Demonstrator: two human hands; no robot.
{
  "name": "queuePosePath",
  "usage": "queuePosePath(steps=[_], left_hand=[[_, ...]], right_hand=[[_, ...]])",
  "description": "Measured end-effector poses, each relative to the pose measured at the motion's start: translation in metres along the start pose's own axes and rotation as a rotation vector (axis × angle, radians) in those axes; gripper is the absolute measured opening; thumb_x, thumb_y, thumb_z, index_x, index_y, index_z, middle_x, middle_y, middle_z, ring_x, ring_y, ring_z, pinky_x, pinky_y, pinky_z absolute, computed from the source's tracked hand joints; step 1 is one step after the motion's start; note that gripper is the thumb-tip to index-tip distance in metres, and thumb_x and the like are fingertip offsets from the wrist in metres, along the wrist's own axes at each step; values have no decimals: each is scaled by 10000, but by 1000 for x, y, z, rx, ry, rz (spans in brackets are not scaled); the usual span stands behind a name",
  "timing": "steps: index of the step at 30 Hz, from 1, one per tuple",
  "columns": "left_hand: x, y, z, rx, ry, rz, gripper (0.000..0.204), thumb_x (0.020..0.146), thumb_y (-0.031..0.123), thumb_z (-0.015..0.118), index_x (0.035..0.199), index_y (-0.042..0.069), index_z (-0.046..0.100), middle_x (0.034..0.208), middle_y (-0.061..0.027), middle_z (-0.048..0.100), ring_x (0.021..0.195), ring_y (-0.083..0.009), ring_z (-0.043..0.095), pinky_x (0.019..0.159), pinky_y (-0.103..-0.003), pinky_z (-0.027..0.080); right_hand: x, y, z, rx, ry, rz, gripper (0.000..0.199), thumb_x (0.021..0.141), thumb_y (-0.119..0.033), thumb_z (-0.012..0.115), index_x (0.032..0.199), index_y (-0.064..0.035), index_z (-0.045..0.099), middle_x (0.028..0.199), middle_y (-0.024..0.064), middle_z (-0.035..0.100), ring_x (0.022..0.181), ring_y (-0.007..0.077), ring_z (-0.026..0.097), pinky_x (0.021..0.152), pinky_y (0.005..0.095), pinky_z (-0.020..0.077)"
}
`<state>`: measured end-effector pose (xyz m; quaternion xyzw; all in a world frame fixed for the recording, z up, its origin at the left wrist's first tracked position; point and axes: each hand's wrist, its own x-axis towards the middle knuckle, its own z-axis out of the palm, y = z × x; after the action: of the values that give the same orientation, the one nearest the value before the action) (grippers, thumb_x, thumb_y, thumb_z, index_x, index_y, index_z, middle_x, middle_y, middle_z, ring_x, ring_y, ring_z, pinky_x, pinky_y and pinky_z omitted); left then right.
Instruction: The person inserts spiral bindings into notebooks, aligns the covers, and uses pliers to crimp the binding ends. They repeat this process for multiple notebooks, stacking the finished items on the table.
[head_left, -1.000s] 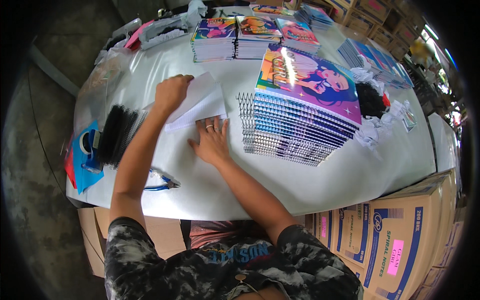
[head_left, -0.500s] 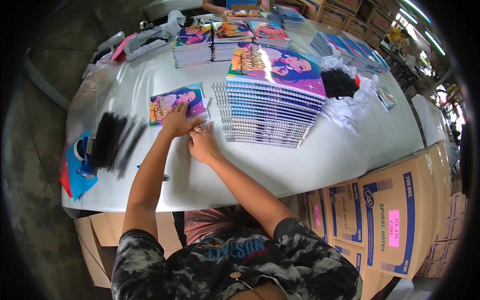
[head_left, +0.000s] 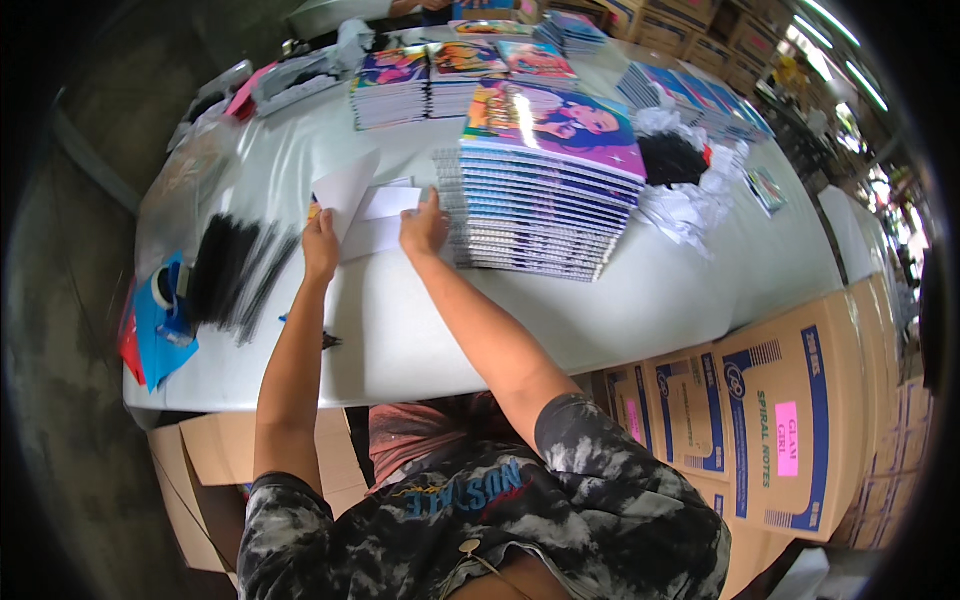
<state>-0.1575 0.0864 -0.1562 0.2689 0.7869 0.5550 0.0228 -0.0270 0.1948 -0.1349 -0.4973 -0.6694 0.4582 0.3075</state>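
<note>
My left hand [head_left: 320,248] pinches the lower left of a notebook cover [head_left: 345,192], which is raised so that its pale inner side shows and a bit of the coloured front peeks out by the fingers. White sheets [head_left: 388,205] lie beneath and to the right of it. My right hand [head_left: 425,228] closes on the right edge of these sheets, thumb toward the paper. Just right of that hand stands a tall stack of spiral notebooks [head_left: 550,190] with colourful covers, its coils facing me. Loose black spiral coils [head_left: 228,280] lie to the left of my left forearm.
More notebook stacks [head_left: 390,95] stand at the back, others [head_left: 690,100] at the far right. Crumpled white wrapping [head_left: 690,215] holds black coils. A tape dispenser [head_left: 172,305] sits left. Cardboard boxes [head_left: 775,440] stand below the right edge. Another person's hands [head_left: 435,5] show beyond the table.
My hands were together, with the left flat on the closed cover. They have moved apart; the left has lifted the cover, exposing white sheets, and the right has gone to their right edge.
</note>
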Motion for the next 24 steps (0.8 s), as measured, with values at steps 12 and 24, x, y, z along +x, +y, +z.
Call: queuePosePath(steps=[12, 24], left_hand=[[20, 119, -64, 299, 696, 575, 144, 862, 151, 547, 917, 34, 611, 853, -156, 637, 774, -325, 606, 690, -370, 473], [-55, 37, 10, 482, -363, 480, 694, 666, 278, 634, 1270, 19, 410, 1256, -197, 476, 1209, -335, 404, 1039, -423, 291]], right_hand=[[-12, 22, -31, -354, -291, -590, 253, 707, -136, 581, 935, -183, 678, 1135, -1, 595, 1192, 288, 403, 1000, 433, 280], [-15, 11, -38, 60, -377, -72, 717, 683, -161, 577, 1287, 82, 276, 1232, 295, 437, 1175, 425, 404, 987, 452, 342]])
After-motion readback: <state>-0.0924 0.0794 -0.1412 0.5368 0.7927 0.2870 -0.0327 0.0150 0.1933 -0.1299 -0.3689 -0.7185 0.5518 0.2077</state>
